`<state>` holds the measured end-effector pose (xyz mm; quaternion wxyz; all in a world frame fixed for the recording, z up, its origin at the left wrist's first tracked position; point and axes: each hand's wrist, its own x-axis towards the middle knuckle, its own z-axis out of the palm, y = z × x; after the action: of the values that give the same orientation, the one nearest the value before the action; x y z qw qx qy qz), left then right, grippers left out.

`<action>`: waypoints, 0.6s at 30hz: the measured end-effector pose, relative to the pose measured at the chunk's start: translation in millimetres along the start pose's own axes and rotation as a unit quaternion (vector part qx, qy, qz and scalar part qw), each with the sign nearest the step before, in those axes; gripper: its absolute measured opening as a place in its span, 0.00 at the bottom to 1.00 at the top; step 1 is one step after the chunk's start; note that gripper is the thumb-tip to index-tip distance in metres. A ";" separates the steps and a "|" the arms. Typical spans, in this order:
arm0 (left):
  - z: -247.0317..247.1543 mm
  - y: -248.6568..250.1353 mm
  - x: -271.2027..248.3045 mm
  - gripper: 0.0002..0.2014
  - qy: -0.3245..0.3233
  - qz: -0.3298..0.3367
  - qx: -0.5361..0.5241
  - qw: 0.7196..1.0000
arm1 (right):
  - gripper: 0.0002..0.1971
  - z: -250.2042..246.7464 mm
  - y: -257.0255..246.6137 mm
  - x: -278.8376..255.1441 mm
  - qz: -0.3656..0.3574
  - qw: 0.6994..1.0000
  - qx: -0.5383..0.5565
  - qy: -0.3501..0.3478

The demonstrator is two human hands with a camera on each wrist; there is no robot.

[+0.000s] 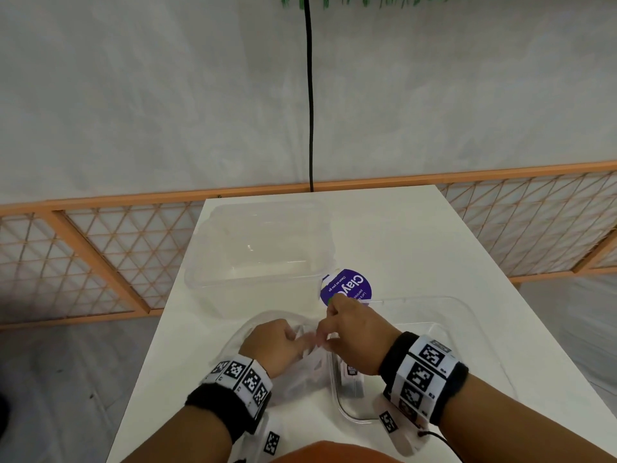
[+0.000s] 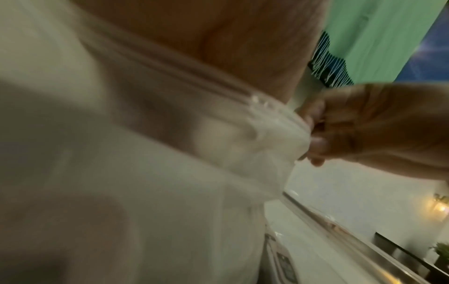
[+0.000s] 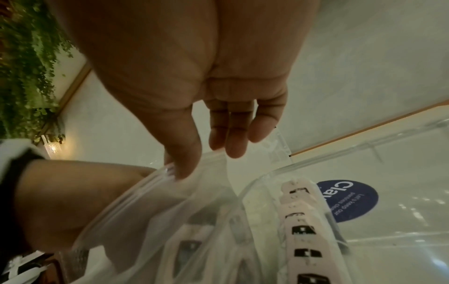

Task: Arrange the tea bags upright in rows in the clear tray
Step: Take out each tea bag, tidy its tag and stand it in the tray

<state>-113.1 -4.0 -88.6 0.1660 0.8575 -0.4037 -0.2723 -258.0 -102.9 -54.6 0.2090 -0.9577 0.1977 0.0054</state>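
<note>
Tea bags in clear tray, white table, orange lattice fence

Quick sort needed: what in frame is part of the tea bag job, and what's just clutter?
In play:
- zip bag, pinched at its top by left hand and right hand
- tea bags upright in a row
- clear tray

Lying about:
- second clear tub at the far side
- purple round sticker
- black cable
</note>
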 end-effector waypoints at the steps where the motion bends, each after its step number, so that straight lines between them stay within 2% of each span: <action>1: 1.6 1.0 1.4 0.20 0.003 0.004 0.003 1.000 | 0.07 -0.9 -0.9 -0.3 -0.002 1.000 0.004 0.003; 5: 0.8 -3.0 6.3 0.10 0.024 0.031 -0.025 0.999 | 0.08 -1.6 -1.1 1.0 0.001 1.000 0.022 0.005; 8: -7.0 -5.6 2.3 0.11 0.010 0.061 -0.076 0.995 | 0.08 -0.4 3.0 -0.6 0.009 0.999 0.044 0.005; 11: -21.7 -8.5 -2.6 0.10 0.009 0.048 -0.152 0.987 | 0.09 -0.3 3.9 -1.6 0.007 0.998 0.054 0.020; 13: -32.6 -9.0 -5.8 0.08 -0.006 0.025 -0.233 0.972 | 0.10 -2.4 1.4 0.8 -0.015 0.995 0.072 0.065; 15: -42.3 -5.9 -9.9 0.07 -0.016 0.011 -0.318 0.948 | 0.10 -6.2 -3.9 4.6 -0.073 0.990 0.068 0.099; 18: -54.2 2.1 -15.6 0.08 -0.035 0.001 -0.437 0.899 | 0.15 -8.9 -14.3 9.1 -0.132 0.986 0.062 0.083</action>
<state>-89.9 10.4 -39.2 0.5102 0.6878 -0.2506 -0.4514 -244.8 -98.0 -41.6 0.2501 -0.9577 0.0859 -0.1139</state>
